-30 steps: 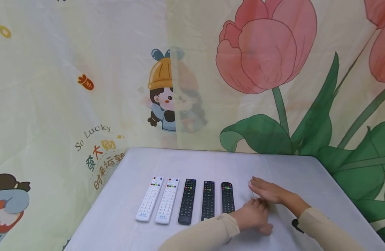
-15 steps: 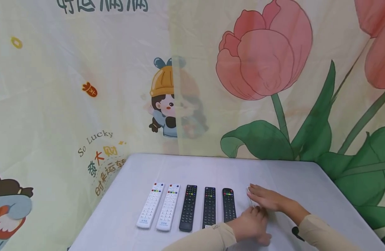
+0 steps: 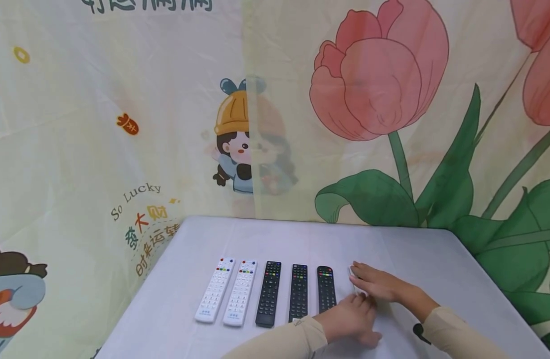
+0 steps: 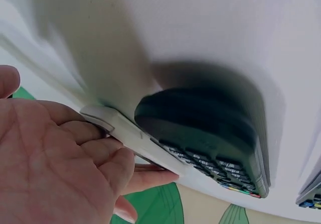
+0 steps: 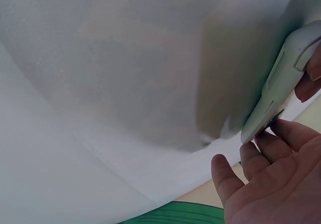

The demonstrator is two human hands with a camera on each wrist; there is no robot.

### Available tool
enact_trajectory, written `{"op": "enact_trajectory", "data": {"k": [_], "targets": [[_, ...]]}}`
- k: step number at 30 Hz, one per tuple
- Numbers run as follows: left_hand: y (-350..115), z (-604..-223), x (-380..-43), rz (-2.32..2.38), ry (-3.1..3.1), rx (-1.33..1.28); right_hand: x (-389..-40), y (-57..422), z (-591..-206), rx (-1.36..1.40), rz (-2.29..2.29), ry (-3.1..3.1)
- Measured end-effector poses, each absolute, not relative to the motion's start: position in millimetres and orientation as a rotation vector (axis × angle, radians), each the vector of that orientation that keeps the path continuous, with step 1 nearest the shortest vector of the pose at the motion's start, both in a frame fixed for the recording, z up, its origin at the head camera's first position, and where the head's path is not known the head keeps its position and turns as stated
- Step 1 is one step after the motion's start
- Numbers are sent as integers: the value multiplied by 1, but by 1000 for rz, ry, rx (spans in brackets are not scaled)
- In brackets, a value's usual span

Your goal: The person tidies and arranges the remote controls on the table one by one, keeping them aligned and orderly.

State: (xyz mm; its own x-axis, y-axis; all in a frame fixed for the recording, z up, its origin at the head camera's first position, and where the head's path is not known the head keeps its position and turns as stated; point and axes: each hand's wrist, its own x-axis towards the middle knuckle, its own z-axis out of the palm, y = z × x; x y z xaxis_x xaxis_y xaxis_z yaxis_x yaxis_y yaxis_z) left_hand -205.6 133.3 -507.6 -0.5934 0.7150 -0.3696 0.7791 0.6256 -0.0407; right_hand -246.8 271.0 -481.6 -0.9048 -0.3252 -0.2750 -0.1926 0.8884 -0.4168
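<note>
A white remote control (image 5: 281,73) lies at the right end of a row on the table, mostly covered by both hands in the head view. My left hand (image 3: 352,316) rests its fingers on its near end, while my right hand (image 3: 377,282) lies with extended fingers over its far end. Just left of it is a round-ended black remote (image 3: 326,286), partly behind the left hand. Two more black remotes (image 3: 269,294) and two white remotes (image 3: 215,290) continue the row leftward, roughly parallel. In the left wrist view, the fingertips touch the side and top of the covered white remote (image 4: 145,146).
A white cloth covers the table (image 3: 257,239). Behind its far edge hangs a printed fabric backdrop (image 3: 167,99) with tulips and cartoon figures. A small black object (image 3: 420,333) shows beside the right sleeve.
Both hands and the white remote under them have shifted slightly left, closer to the round-ended black remote. The head view has tilted a little; the other remotes keep their places.
</note>
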Motion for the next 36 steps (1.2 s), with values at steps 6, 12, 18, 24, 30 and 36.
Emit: {"op": "enact_trajectory", "data": {"k": [6, 12, 18, 24, 30, 36], "targets": [[123, -483, -197, -212, 2462, 1159, -245, 268, -483, -412, -521, 2742], [118, -476, -196, -190, 2438, 1163, -245, 267, -486, -430, -491, 2783], [112, -472, -193, -134, 2436, 1174, -246, 267, -492, -431, -479, 2794], [109, -471, -189, -180, 2455, 1183, -243, 266, -492, -435, -493, 2798], [106, -474, -186, -230, 2466, 1206, -240, 265, -494, -472, -504, 2809], [106, -481, -188, -247, 2454, 1216, -239, 264, -497, -484, -497, 2817]]}}
